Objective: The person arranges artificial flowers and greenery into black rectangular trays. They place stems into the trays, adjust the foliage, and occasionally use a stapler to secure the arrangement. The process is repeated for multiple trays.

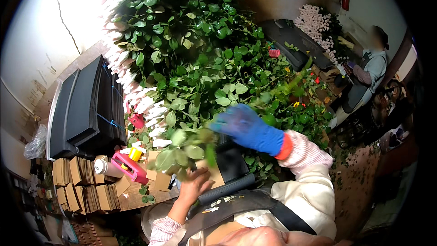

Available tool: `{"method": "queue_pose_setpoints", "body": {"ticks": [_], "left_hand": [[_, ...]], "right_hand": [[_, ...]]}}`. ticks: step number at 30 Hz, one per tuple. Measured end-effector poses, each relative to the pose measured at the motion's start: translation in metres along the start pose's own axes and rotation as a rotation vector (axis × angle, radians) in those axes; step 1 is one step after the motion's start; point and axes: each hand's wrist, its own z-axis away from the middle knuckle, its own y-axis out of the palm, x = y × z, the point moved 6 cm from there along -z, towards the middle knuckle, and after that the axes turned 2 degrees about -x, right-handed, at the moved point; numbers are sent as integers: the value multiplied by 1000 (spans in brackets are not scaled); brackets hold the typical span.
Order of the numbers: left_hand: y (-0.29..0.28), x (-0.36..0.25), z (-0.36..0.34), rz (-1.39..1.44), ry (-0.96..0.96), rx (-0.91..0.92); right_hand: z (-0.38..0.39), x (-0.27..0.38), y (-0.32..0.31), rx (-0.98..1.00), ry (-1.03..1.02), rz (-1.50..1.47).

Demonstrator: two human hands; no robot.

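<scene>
So the leafy sprig is right up by the left grip, which is a bare hand with a striped cuff. The leaves sit just above and a bit left of it in the view, with the lowest ones overlapping the top of the hand. Fingers look loosely spread over a piece of tan cardboard, but I honestly can't tell whether they're clamped on the stem, because the leaves cover that spot. The right grip wears a blue glove with an orange cuff, and it's up and to the right of the sprig, with its fingertips near the sprig's right edge. It's pretty blurred (fingers are basically a smear), so no telling if they're apart or together. Right behind the glove there's a huge heap of green foliage, with a row of pale wrapped heads down its left side. Under the hands, a black panel is next to the cardboard. Over on the left the worktop carries a pink holder, a white bottle, bundles of folded cardboard and a tall stack of black sheets. Off to the far right, a co-worker sits near another pile of pale heads.
</scene>
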Motion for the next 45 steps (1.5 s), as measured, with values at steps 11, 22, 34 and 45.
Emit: {"method": "queue_pose_setpoints", "body": {"ticks": [11, 22, 34, 45], "left_hand": [[-2, 11, 3, 221, -199, 102], [-13, -2, -7, 186, -166, 276], [-10, -3, -8, 193, -174, 262], [-12, -7, -10, 195, -165, 258]], "right_hand": [[225, -43, 43, 831, 402, -50], [-3, -157, 74, 22, 230, 149], [-101, -216, 147, 369, 222, 286], [-120, -227, -29, -448, 450, 134]]}}
